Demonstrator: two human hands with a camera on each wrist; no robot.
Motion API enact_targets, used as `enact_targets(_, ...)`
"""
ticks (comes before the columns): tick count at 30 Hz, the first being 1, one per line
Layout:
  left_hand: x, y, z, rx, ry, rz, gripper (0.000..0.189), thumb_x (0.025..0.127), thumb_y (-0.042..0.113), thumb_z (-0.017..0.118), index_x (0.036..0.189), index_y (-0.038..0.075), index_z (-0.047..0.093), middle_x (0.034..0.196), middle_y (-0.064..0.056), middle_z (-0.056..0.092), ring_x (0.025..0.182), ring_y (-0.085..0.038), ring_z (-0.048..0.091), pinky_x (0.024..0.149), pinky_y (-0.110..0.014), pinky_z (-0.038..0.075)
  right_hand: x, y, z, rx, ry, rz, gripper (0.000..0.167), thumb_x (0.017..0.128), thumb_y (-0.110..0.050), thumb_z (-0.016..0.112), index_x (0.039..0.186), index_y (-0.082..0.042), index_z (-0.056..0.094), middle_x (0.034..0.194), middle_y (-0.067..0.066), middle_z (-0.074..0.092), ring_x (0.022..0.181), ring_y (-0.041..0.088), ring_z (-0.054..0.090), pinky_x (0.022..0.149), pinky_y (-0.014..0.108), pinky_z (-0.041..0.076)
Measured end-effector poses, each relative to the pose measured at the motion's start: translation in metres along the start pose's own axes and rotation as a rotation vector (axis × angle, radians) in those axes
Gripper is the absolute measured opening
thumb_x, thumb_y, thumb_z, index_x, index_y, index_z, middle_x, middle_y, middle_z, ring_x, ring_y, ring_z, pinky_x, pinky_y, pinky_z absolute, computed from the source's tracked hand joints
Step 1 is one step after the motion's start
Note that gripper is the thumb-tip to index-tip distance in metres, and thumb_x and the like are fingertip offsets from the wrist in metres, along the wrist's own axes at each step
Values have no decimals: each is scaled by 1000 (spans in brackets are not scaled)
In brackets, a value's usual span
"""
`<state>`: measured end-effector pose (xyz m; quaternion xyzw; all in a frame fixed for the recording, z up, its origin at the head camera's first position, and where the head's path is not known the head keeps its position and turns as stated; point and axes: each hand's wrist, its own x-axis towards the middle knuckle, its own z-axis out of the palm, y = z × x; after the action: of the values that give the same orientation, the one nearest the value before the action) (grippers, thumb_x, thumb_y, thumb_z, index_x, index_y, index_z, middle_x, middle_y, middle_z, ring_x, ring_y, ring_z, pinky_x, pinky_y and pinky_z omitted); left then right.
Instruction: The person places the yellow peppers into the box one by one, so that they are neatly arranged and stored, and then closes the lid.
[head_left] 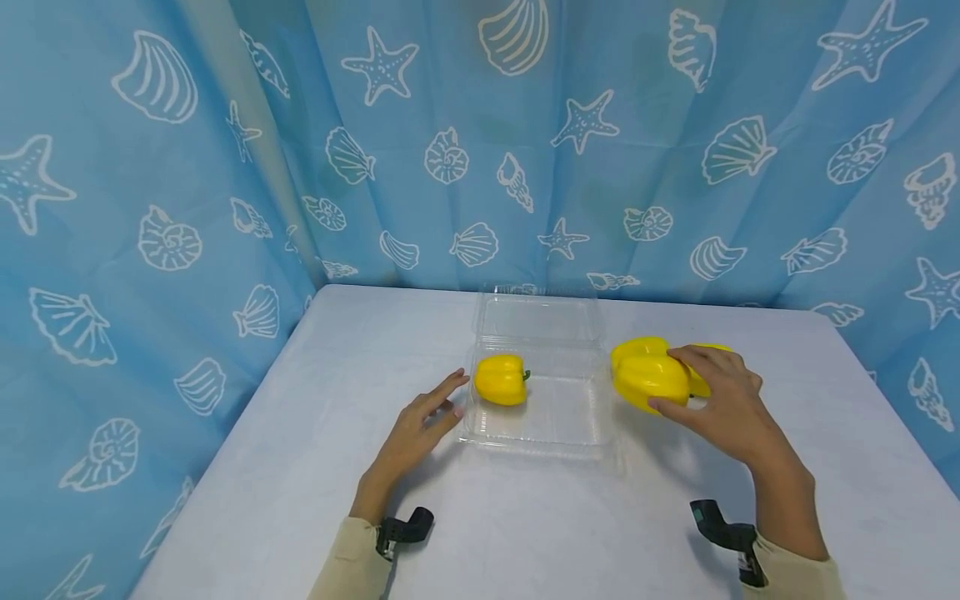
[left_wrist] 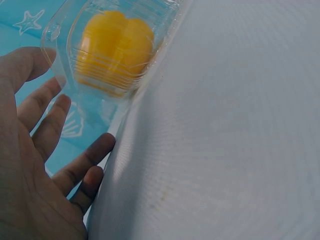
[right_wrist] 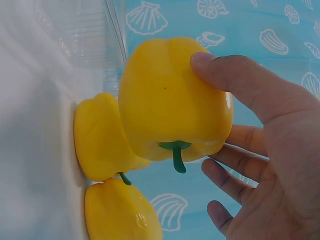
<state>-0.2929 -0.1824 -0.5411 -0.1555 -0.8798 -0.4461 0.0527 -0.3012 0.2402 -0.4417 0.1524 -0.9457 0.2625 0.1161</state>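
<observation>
My right hand (head_left: 723, 408) holds a yellow bell pepper (right_wrist: 172, 95) with a green stem, thumb on one side and fingers on the other, above the table. Behind it two more yellow bell peppers (right_wrist: 100, 140) (right_wrist: 120, 210) lie on the table, partly covered in the head view by the held one and the hand. A clear plastic clamshell box (head_left: 566, 417) sits mid-table with its lid (head_left: 536, 321) folded back. One yellow bell pepper (head_left: 500, 380) rests in its left part, stem to the right. At the box's left edge is my left hand (head_left: 418, 429), fingers spread and mostly straight.
A white cloth (head_left: 300, 467) covers the table. Blue curtains (head_left: 450, 108) with white shell and starfish prints hang along the table's back and left side. A black camera mount (head_left: 405, 527) is strapped to each wrist.
</observation>
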Motion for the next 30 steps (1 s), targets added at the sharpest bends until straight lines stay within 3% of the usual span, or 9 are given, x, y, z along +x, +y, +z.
enact_targets(8, -1, 1, 0, 12, 10, 20, 49, 102, 39, 56, 150, 34, 47, 157, 17, 36, 108, -14, 58, 99, -48, 44, 2, -1, 2, 27, -8, -17, 75, 82, -42, 83, 137, -2, 53, 139, 26, 46, 127, 51, 30, 89, 69, 18)
enact_targets(18, -2, 1, 0, 4, -4, 0, 50, 102, 37, 57, 150, 36, 46, 157, 18, 34, 109, -16, 57, 100, -48, 43, 8, -4, 7, 40, 10, -36, 74, 81, -39, 84, 137, 0, 54, 138, 25, 48, 128, 48, 33, 91, 69, 19)
enact_targets(30, -1, 0, -3, 6, -3, 10, 50, 102, 39, 56, 151, 37, 45, 157, 19, 34, 110, -17, 57, 100, -49, 43, 13, -9, 9, 61, -18, -5, 78, 82, -43, 82, 140, -1, 52, 142, 25, 45, 130, 48, 31, 97, 78, 14)
